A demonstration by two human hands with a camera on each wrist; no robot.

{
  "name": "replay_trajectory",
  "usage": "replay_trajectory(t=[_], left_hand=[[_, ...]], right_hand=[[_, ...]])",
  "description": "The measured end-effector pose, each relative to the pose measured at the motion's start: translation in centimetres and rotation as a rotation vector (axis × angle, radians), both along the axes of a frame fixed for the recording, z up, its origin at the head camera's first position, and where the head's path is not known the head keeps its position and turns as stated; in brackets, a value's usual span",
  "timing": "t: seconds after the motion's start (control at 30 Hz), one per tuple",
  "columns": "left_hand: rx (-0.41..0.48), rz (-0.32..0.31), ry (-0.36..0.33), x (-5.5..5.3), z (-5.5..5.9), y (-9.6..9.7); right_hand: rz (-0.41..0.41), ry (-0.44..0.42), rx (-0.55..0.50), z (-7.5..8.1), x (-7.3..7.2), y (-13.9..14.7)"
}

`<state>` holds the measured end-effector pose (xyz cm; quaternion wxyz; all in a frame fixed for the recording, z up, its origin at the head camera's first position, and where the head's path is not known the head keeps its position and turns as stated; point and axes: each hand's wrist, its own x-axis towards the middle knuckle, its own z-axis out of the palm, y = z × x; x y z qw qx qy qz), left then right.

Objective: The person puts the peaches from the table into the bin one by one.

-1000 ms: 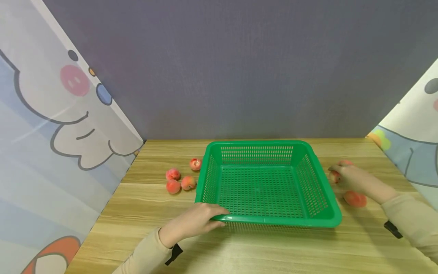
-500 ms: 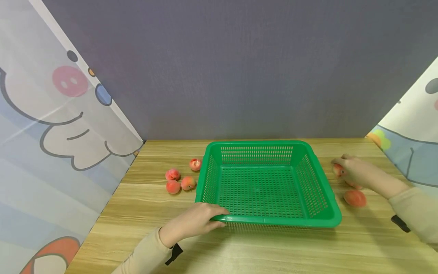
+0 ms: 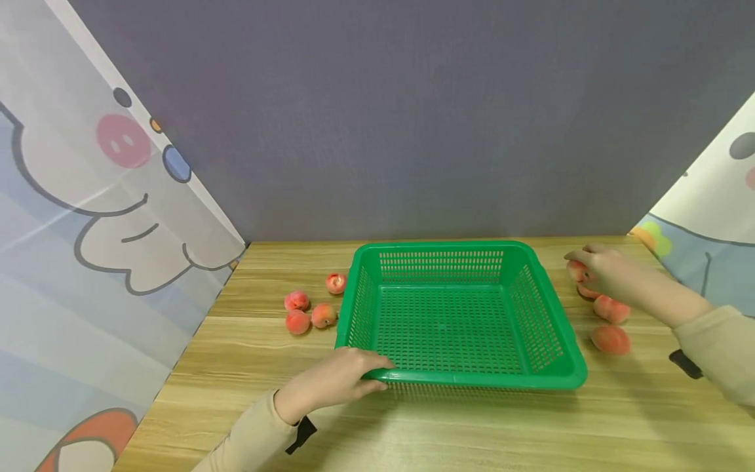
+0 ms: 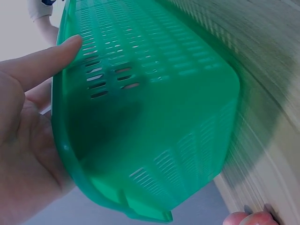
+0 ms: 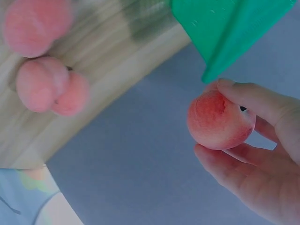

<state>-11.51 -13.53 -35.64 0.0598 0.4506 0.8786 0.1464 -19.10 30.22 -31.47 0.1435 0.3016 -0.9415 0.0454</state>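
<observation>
A green plastic basket (image 3: 460, 378) with slotted walls stands on the table. My left hand (image 3: 339, 380) grips its near left corner, thumb over the rim and fingers beneath, as the left wrist view also shows. On the right side, my right hand (image 3: 607, 272) holds a peach (image 5: 220, 121) between thumb and fingers. In the right wrist view that peach is lifted above the tabletop. Below this hand lie several more peaches, among them one peach (image 3: 611, 309) and a nearer peach (image 3: 611, 340); another is partly hidden under the hand.
Several peaches lie left of the basket, one of them a peach (image 3: 324, 315) close to its wall. A grey panel (image 3: 436, 118) rises behind the wooden table (image 3: 448, 432). Cartoon-printed sheets (image 3: 118, 216) flank both sides.
My right hand has picked up a peach and raised it, moving slightly up and toward the back. The peaches under it now show more. My left hand and the basket stay in place.
</observation>
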Motion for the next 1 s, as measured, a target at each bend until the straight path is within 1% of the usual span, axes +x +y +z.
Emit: replay_trajectory(t=[0.13, 0.23, 0.3, 0.33, 0.4, 0.47, 0.53, 0.57, 0.63, 0.7, 0.8, 1.0], left_hand=[[-0.003, 0.000, -0.010, -0.1, 0.1, 0.1], [-0.013, 0.011, -0.029, -0.1, 0.1, 0.1], [-0.014, 0.017, -0.043, -0.1, 0.2, 0.0], [-0.014, 0.019, -0.049, -0.1, 0.2, 0.0], [-0.014, 0.023, -0.058, -0.1, 0.2, 0.0], [-0.019, 0.024, -0.058, 0.0, 0.2, 0.0], [-0.024, 0.024, -0.055, -0.1, 0.3, 0.1], [-0.027, 0.024, -0.056, -0.1, 0.3, 0.1], [-0.031, 0.023, -0.055, -0.1, 0.4, 0.2], [-0.031, 0.021, -0.060, -0.1, 0.5, 0.2], [-0.031, 0.021, -0.063, -0.1, 0.5, 0.2], [-0.030, 0.026, -0.074, -0.1, 0.6, 0.2]], right_hand=[[-0.023, -0.002, 0.000, 1.1, 0.2, -0.9], [-0.015, 0.016, 0.024, 1.9, 0.2, -1.6], [-0.020, 0.000, 0.050, 2.3, 0.2, -2.2], [-0.036, -0.022, 0.062, 2.5, 0.2, -2.5], [-0.034, -0.033, 0.069, 2.8, 0.1, -3.1], [-0.009, -0.028, 0.059, 3.0, -0.1, -3.7], [0.037, 0.002, 0.041, 3.0, -0.3, -4.3], [0.073, 0.027, 0.033, 3.0, -0.5, -4.6], [0.109, 0.041, 0.020, 3.0, -0.8, -5.3], [0.128, 0.051, 0.019, 3.0, -1.0, -6.1], [0.149, 0.044, 0.019, 3.0, -1.3, -7.4], [0.171, -0.040, 0.007, 2.5, -1.7, -10.4]])
